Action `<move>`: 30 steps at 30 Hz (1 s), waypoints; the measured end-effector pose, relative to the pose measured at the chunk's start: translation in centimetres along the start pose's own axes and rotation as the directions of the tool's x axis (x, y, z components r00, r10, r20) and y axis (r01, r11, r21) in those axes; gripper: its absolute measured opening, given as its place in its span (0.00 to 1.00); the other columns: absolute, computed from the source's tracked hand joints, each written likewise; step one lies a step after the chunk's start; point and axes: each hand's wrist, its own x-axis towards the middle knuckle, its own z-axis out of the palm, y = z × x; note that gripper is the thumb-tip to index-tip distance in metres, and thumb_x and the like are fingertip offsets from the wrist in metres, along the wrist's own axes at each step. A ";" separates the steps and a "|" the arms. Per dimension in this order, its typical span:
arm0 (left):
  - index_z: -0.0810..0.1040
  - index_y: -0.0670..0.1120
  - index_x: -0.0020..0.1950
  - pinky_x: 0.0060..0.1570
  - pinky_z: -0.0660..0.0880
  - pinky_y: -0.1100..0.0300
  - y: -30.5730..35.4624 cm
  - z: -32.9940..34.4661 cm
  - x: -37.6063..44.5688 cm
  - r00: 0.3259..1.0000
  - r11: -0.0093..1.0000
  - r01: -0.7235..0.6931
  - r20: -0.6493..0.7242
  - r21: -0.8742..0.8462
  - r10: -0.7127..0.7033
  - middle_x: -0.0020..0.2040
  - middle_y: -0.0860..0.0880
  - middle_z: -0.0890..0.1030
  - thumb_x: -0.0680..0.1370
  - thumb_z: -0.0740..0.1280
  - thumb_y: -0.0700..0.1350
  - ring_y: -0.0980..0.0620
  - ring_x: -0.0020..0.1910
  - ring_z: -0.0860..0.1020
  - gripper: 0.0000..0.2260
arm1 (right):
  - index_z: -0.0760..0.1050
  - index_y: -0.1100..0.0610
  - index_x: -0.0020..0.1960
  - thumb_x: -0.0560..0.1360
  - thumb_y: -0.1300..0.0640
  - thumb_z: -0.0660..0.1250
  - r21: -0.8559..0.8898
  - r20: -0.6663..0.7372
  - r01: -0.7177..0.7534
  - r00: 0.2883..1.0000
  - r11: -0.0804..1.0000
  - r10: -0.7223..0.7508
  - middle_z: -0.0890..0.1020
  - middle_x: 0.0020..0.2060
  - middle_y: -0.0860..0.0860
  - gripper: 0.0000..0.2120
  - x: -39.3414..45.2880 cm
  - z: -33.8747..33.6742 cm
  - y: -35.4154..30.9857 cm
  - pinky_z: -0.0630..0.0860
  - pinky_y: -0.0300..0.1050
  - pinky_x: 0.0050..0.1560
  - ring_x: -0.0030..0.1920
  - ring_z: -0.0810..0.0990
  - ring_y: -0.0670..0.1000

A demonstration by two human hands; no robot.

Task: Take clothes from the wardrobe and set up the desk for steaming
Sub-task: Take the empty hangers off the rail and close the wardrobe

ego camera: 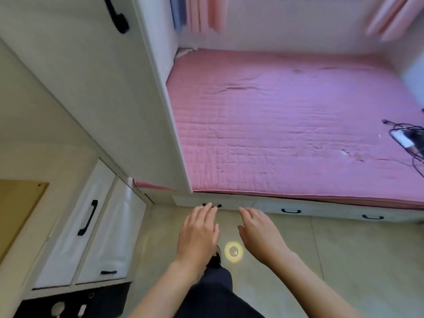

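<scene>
Near centre, above a glossy pale tile floor (344, 260), the left hand (198, 235) and right hand (259, 232) are held out side by side, palms down, apart from each other. The fingers (206, 211) of both hands are loosely spread and relaxed, gripping nothing. Between the wrists a round lamp reflection (233, 250) shines on the floor, beside a dark trouser leg (213, 290).

At left stands the white wardrobe (80, 76), a smooth panelled door bearing a curved black handle (115, 16); it lies well left of and beyond the fingers, untouched. No clothes are visible. Below it are white cabinet doors (91, 226) with black bar handles.

Just beyond the fingertips runs the bed base (252, 205), white drawers with small black pulls. On it lies a pink quilted mattress cover (286, 122), stitched in a grid and lightly creased. At far right, black cables (410, 138) rest on the cover. Pink curtains (204, 12) hang at the far wall.
</scene>
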 end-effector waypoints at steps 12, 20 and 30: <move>0.79 0.46 0.60 0.54 0.76 0.58 2.3 0.5 14.4 0.996 0.996 -0.086 0.013 0.014 0.085 0.54 0.52 0.81 0.72 0.71 0.46 0.51 0.54 0.78 0.17 | 0.76 0.62 0.57 0.73 0.58 0.67 -0.024 -0.046 0.005 0.999 1.000 -0.006 0.81 0.48 0.56 0.15 10.1 -3.8 6.7 0.77 0.49 0.55 0.50 0.79 0.58; 0.77 0.45 0.62 0.56 0.76 0.54 3.3 1.3 20.7 0.999 0.999 0.014 0.038 0.035 -0.015 0.62 0.48 0.79 0.72 0.71 0.46 0.48 0.59 0.77 0.19 | 0.76 0.62 0.57 0.71 0.59 0.70 -0.021 -0.089 0.061 0.994 0.998 -0.062 0.81 0.51 0.57 0.16 16.1 -5.6 11.6 0.76 0.51 0.58 0.55 0.79 0.60; 0.70 0.44 0.71 0.70 0.60 0.56 9.6 2.9 26.0 0.940 0.941 0.334 -0.052 -0.058 -0.337 0.71 0.46 0.72 0.78 0.64 0.46 0.47 0.71 0.69 0.21 | 0.74 0.61 0.61 0.70 0.57 0.71 -0.111 -0.043 0.377 0.923 0.920 -0.383 0.79 0.58 0.58 0.20 24.1 -9.0 19.5 0.73 0.54 0.64 0.63 0.75 0.62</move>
